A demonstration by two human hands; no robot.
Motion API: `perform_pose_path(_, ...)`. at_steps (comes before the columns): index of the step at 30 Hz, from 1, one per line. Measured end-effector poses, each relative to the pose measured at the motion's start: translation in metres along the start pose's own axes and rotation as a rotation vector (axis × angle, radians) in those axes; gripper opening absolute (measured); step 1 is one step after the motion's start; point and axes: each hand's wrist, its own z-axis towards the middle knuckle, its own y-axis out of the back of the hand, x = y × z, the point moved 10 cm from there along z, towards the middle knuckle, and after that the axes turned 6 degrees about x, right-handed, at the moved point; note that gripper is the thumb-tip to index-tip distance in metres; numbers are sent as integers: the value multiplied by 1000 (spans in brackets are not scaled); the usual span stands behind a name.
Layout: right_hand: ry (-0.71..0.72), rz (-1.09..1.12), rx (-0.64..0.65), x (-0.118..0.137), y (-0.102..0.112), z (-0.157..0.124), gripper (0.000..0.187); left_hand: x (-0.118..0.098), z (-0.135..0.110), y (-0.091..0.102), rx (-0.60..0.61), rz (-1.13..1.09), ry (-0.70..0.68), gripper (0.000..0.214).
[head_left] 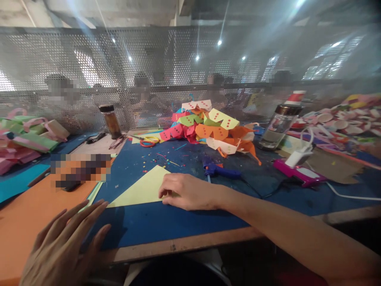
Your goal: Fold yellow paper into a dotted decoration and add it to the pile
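Observation:
A pale yellow paper folded into a triangle (pixel 143 187) lies on the blue mat (pixel 166 222). My right hand (pixel 186 191) rests on the paper's right corner, fingers curled and pressing it down. Spread open with fingers apart, my left hand (pixel 67 242) hovers low at the front left, over the edge between the orange sheet (pixel 26 222) and the blue mat. It holds nothing.
A heap of folded coloured paper pieces (pixel 208 129) sits at the back centre. Near it lie a blue glue gun (pixel 218 170), scissors with yellow and red handles (pixel 149 141), a dark jar (pixel 111 121), a bottle (pixel 281 123) and a pink phone with charger (pixel 300 169). A perforated metal screen stands behind.

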Motion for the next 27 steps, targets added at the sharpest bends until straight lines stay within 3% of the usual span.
perform_pose_path(2, -13, -12, -16, -1, 2, 0, 10, -8, 11, 10, -47, -69, -50, 48)
perform_pose_path(5, -27, -53, -5, -3, 2, -1, 10, -29, 33, 10, -15, -202, -187, 35)
perform_pose_path(9, -32, -90, 10, -5, 0, -1, 14, -39, 62, -10, 136, -284, -234, 24)
perform_pose_path(14, -7, -142, -9, -5, 0, -1, 12, -37, 78, -29, 260, -342, -240, 20)
perform_pose_path(21, 19, -260, -38, 2, 2, -2, 8, -53, 80, -12, 139, -293, -352, 22)
perform_pose_path(27, 63, -448, -110, 11, 4, -2, 16, -63, 82, -8, 118, -206, -413, 17)
